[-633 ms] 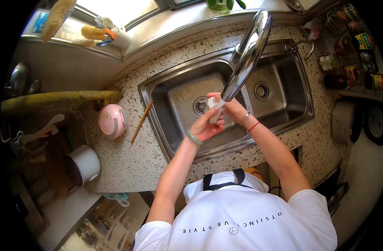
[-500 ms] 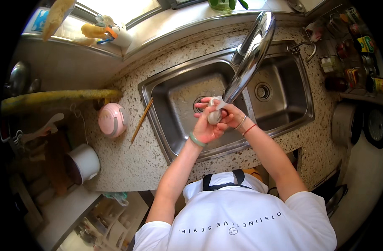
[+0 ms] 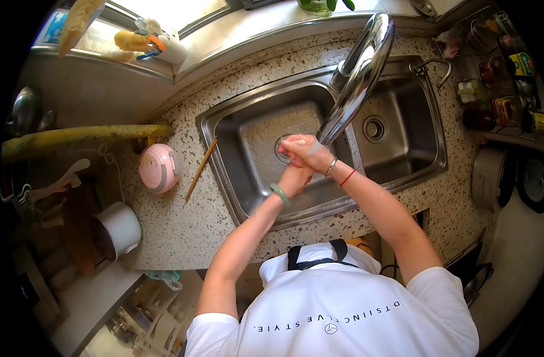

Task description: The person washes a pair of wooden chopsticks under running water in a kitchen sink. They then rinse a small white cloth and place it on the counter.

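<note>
Both of my hands are closed together under the chrome faucet (image 3: pixel 358 77), above the left basin of the steel sink (image 3: pixel 229 140). My right hand (image 3: pixel 312 154) wraps over the top, its fingers curled. Beneath it my left hand (image 3: pixel 296 177) is closed, its fingers mostly hidden. Only a small pale patch (image 3: pixel 301 143) shows by the right fingers; what the hands hold is covered. Water runs from the spout onto the right hand. A green bangle (image 3: pixel 280 194) circles my left wrist, and a red string (image 3: pixel 347 178) my right.
Left of the sink, a pair of wooden chopsticks (image 3: pixel 201 169) lies on the speckled counter (image 3: pixel 182 229) beside a pink rounded appliance (image 3: pixel 159 169). A white pot (image 3: pixel 121 229) stands farther left. Jars fill a rack (image 3: pixel 492 89) at the right. The right basin (image 3: pixel 397 113) has a drain.
A pale round thing lay visible in my left hand before; now my right hand has closed over it and hides most of it. My left hand has turned, and its fingers have closed.
</note>
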{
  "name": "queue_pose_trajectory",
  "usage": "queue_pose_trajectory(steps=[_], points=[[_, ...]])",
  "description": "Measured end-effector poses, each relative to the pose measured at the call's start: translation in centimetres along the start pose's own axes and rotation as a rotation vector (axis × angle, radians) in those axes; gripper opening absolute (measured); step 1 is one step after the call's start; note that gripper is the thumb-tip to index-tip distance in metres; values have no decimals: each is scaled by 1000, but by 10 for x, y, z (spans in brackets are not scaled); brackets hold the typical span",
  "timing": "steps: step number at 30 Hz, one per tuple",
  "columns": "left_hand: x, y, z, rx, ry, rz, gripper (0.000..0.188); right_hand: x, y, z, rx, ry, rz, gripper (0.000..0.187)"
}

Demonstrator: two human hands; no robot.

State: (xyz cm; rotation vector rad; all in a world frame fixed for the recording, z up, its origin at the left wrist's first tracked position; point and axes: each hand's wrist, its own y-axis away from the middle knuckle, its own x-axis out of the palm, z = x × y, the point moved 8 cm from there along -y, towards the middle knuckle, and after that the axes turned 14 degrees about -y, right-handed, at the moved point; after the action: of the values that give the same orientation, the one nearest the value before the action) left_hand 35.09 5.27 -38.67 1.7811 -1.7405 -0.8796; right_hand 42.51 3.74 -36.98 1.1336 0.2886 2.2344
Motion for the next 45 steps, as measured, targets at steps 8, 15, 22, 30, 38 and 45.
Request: queue_pose_trajectory(steps=[8, 15, 22, 30, 38, 45], points=[[-5, -11, 8, 216, -419, -433, 25, -21, -1, -7, -89, -24, -274, 38], [-5, -19, 16, 90, -709, -552, 24, -52, -10, -22, -385, 235, -555, 42], [20, -39, 55, -83, -207, -228, 20, -72, -4, -53, 125, 14, -435, 33], [50, 24, 15, -258, 515, 287, 11, -89, 35, 6, 74, 239, -258, 59], [72, 7, 30, -297, 951, 319, 15, -161, 23, 150, -578, -119, -722, 50], [84, 21, -12, -225, 832, 381, 20, -161, 17, 197, -729, -19, -803, 52]])
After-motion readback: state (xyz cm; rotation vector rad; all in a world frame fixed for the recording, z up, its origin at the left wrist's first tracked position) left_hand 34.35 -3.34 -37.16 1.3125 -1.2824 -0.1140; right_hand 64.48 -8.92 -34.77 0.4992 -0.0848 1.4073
